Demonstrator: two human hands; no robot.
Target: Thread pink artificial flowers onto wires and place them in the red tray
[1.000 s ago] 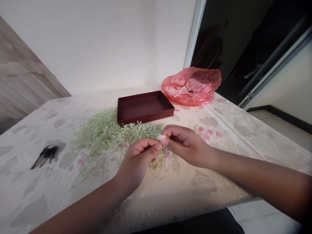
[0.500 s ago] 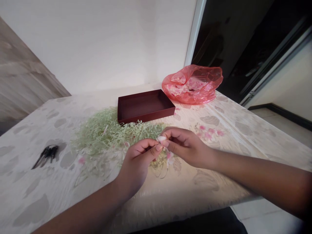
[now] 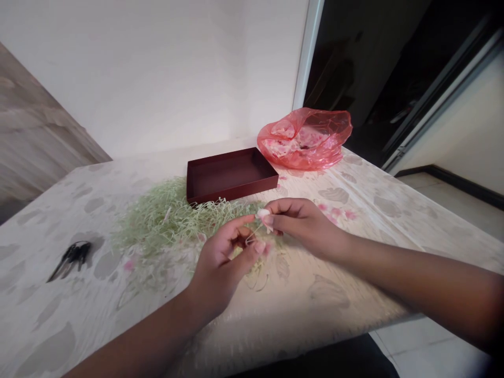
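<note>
My right hand (image 3: pixel 301 223) pinches a small whitish, petal-like piece (image 3: pixel 263 213) between thumb and fingertips. Facing it from the left is my left hand (image 3: pixel 225 258), its thumb and index finger spread apart and the index tip touching or almost touching the piece. A thin pale strand (image 3: pixel 254 234) shows in the gap between the left thumb and index finger; whether the curled fingers grip it I cannot tell. Behind and left of my hands lies a loose heap of pale green shredded filler (image 3: pixel 169 215), with a few pink bits among it.
A shallow dark maroon box (image 3: pixel 232 191) stands open behind the filler. To its right sits a translucent red plastic bag (image 3: pixel 326 152) with pink and white pieces inside. Several pink petals (image 3: pixel 334 212) lie right of the box. Keys (image 3: pixel 73 257) rest on the patterned tablecloth (image 3: pixel 43 320) at left.
The left thumb has parted from the index finger and dropped away from the whitish piece. My right hand still pinches it. The view has shifted slightly.
</note>
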